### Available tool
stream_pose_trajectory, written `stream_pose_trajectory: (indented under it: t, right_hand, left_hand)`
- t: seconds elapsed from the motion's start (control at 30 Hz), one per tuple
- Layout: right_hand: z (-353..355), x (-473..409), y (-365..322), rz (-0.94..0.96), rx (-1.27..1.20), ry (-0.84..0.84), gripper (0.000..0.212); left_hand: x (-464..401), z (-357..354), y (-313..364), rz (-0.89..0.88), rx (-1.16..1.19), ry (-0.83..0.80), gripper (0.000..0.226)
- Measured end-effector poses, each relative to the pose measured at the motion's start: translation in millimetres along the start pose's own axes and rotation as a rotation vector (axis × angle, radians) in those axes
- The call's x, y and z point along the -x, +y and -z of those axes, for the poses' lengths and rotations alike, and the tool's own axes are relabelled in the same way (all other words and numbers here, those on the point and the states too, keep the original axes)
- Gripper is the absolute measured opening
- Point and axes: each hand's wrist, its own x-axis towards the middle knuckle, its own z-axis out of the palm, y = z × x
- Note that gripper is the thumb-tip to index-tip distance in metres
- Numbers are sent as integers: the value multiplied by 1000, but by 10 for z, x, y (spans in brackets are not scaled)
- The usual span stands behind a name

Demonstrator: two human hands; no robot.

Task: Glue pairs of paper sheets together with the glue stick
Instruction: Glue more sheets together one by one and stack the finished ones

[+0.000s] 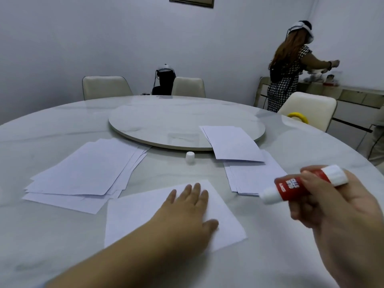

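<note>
Left hand (pixel 187 208) lies flat, fingers straight, pinning the front sheet (pixel 133 217) to the desk (pixel 62 129), likely so it won't slide under the glue. Right hand (pixel 340 206) has its grip curled round the uncapped red glue stick (pixel 295 187), tip angled toward the paper. The cap (pixel 190 157) stands between two paper stacks.

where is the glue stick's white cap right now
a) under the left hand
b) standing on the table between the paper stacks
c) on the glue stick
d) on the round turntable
b: the white cap stands by itself on the table, between the two paper stacks and just in front of the turntable, while the right hand holds the uncapped glue stick.
</note>
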Motion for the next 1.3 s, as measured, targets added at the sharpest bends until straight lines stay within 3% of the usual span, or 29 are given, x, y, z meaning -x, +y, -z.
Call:
stream_pose_trajectory:
  t: [0.17,0.5,0.97,1.3]
  right_hand:
    - [-230,-272,149,64,173,-111,11]
    - [-641,-493,685,100,557,-476,7]
    - [-555,-463,626,79,717,-468,15]
    - [-221,111,216,78,702,-511,27]
  left_hand:
    - [60,-15,15,-18,109,173,63]
    - [25,-99,18,-13,-8,157,64]
    - [15,-104,24,-6,-18,139,62]
    - [5,-110,16,0,-10,142,61]
